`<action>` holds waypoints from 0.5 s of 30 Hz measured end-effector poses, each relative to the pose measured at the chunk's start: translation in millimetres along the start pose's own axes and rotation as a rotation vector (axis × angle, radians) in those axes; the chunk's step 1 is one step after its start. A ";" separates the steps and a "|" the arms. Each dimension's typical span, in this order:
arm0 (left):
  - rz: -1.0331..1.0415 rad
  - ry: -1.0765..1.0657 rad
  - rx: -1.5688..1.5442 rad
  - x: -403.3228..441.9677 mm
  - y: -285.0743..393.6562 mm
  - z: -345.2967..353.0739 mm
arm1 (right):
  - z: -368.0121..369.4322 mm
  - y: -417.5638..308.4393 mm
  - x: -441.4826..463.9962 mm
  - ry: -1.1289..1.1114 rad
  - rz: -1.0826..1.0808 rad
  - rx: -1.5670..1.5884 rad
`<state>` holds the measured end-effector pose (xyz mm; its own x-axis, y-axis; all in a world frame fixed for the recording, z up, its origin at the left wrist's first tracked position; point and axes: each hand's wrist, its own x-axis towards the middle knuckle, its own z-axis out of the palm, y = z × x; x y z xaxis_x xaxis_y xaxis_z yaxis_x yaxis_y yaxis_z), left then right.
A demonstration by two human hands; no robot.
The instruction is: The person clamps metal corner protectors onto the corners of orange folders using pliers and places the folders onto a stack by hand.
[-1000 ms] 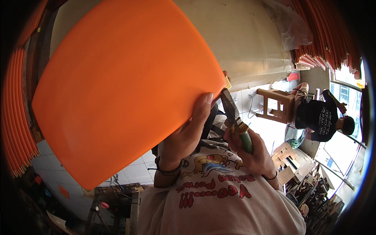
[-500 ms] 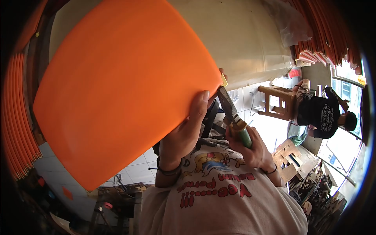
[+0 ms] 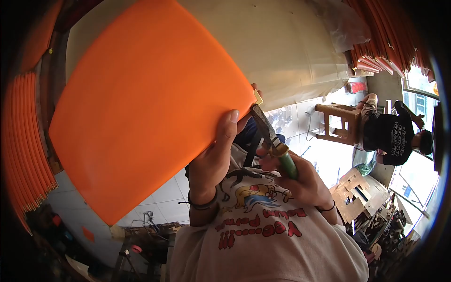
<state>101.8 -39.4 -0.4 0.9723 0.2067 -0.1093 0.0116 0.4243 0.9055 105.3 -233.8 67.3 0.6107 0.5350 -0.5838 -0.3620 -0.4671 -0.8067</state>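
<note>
Orange panel [image 3: 150,103] clamped in L hand [image 3: 217,152]; corner [image 3: 249,97] apparently being worked w/ green-handled pliers [image 3: 276,143] gripped in R hand [image 3: 305,179]; steadiness prob. needed next

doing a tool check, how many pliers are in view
1: the green-handled pliers in the right hand, tip close to a corner of the orange panel. Others may be hidden behind the panel or in the scrap pile at lower right.

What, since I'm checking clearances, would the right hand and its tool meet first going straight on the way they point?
Probably the orange panel near its corner, just ahead of the green-handled tool in the right hand; depth is unclear: tool and panel may touch.
</note>
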 end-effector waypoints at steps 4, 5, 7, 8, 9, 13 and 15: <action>0.030 -0.024 -0.167 2.8 7.3 7.8 | -3.0 3.1 -5.2 -0.002 -0.072 -0.027; 0.027 -0.024 -0.169 3.4 8.3 8.0 | -3.9 1.9 -4.2 0.004 -0.079 -0.038; 0.015 -0.020 -0.184 3.3 8.2 7.8 | -5.7 3.2 -2.1 -0.008 -0.110 -0.038; 0.021 -0.018 -0.179 3.0 7.4 7.9 | -6.1 4.3 -2.2 -0.012 -0.123 -0.037; 0.028 -0.017 -0.174 2.9 6.6 8.0 | -6.0 4.2 -2.2 -0.004 -0.101 -0.022; 0.004 0.005 -0.157 3.7 9.9 9.5 | -6.4 -2.0 -0.2 0.006 -0.034 -0.015; 0.012 0.002 -0.167 3.2 8.4 8.8 | -6.4 -3.0 1.0 0.017 -0.042 -0.036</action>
<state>107.0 -43.0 10.5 0.9716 0.2145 -0.1002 -0.0389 0.5621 0.8261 111.5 -236.4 69.7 0.6370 0.5428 -0.5473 -0.3104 -0.4693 -0.8267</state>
